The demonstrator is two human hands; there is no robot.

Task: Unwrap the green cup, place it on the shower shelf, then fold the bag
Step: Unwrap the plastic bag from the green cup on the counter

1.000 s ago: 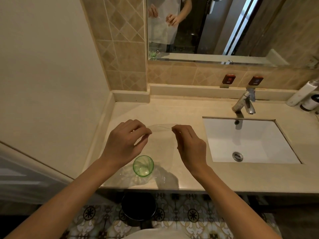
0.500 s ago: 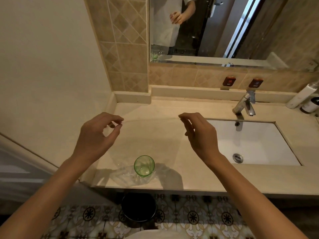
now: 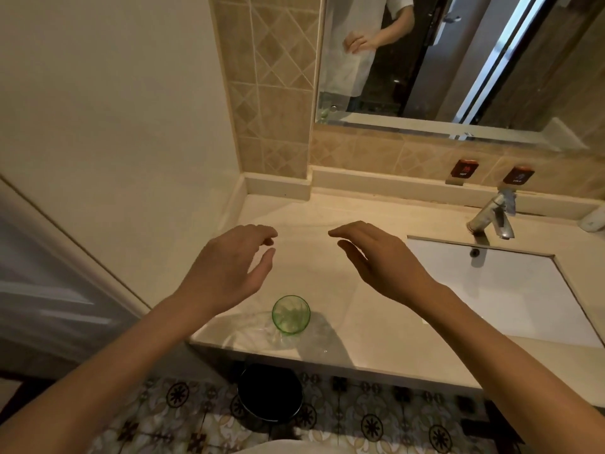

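The green cup (image 3: 291, 314) stands upright near the front edge of the beige counter (image 3: 376, 342). A clear plastic bag (image 3: 262, 335) lies crumpled around its base and spreads thinly away across the counter toward the wall. My left hand (image 3: 229, 273) hovers above the counter behind and left of the cup, fingers loosely spread with nothing between them. Right of the cup, my right hand (image 3: 376, 257) hovers palm down, fingers stretched out and holding nothing. Neither hand touches the cup.
A white sink (image 3: 510, 290) with a chrome tap (image 3: 494, 217) is set into the counter at the right. A mirror (image 3: 458, 60) hangs above the tiled back ledge. A black bin (image 3: 270, 393) stands on the patterned floor under the counter. A wall closes the left side.
Both hands pinched the bag's top edge and stretched it wide; now the pinches are released, the fingers are spread, and the bag lies on the counter. The cup has not moved.
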